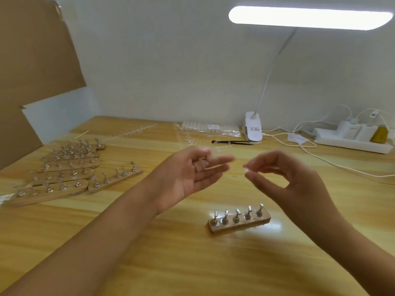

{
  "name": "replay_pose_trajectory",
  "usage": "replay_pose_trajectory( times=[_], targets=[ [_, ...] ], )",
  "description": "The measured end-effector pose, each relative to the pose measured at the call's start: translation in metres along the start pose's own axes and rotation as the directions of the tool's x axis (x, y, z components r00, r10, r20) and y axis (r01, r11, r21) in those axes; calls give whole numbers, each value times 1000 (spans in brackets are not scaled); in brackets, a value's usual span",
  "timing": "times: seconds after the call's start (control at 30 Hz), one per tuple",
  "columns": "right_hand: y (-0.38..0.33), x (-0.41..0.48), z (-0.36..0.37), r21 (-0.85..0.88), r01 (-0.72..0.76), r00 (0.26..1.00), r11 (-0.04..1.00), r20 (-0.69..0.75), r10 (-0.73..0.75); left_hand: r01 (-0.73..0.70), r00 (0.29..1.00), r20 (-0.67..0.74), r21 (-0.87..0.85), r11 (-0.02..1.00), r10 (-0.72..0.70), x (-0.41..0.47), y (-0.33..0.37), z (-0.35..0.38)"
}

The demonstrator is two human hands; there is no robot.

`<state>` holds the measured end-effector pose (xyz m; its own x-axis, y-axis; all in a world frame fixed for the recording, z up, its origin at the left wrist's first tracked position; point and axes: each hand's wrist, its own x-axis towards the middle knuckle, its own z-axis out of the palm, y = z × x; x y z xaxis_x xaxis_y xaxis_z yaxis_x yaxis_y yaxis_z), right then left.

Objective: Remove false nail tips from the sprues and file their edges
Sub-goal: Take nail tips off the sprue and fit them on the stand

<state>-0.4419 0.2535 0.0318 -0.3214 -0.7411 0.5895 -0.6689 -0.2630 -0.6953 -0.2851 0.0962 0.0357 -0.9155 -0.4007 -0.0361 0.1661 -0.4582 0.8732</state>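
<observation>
Above the middle of the light wooden table (149,248), the right hand (284,176) pinches a small clear false nail tip (246,170) between thumb and forefinger. The left hand (188,174), palm up and blurred, curls its fingers round a cluster of clear nail tips (201,165). Near the front edge stands a short wooden block (239,224) with five metal pegs. Clear plastic sprue strips (136,131) lie near the far edge, and long wooden racks (64,169) lie towards the left edge.

2 hands (188,174) (286,178), 1 lamp (310,18), 1 brush (233,142), 1 pwr strip (350,144).
</observation>
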Motion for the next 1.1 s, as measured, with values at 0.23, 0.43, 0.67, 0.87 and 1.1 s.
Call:
replay_pose_trajectory(
  times=[0.23, 0.43, 0.67, 0.87, 1.1],
  targets=[
    [12, -24, 31, -396, 332, 935, 856, 254, -246, -47, 925, -379, -91, 995, 9, 3, -22, -28],
    [12, -27, 37, -428, 382, 917, 819, 283, -280, -37, 933, -358, -29, 999, 24, 4, -25, -22],
    [14, -27, 41, -424, 401, 908, 812, 298, -293, -40, 937, -349, -6, 999, 35, 2, -25, -21],
    [15, -27, 41, -384, 403, 904, 831, 312, -294, -42, 940, -337, 24, 999, 47, 1, -26, -20],
    [14, -33, 37, -313, 335, 918, 889, 321, -233, -45, 951, -299, 104, 994, 74, -2, -26, -18]
  ],
)
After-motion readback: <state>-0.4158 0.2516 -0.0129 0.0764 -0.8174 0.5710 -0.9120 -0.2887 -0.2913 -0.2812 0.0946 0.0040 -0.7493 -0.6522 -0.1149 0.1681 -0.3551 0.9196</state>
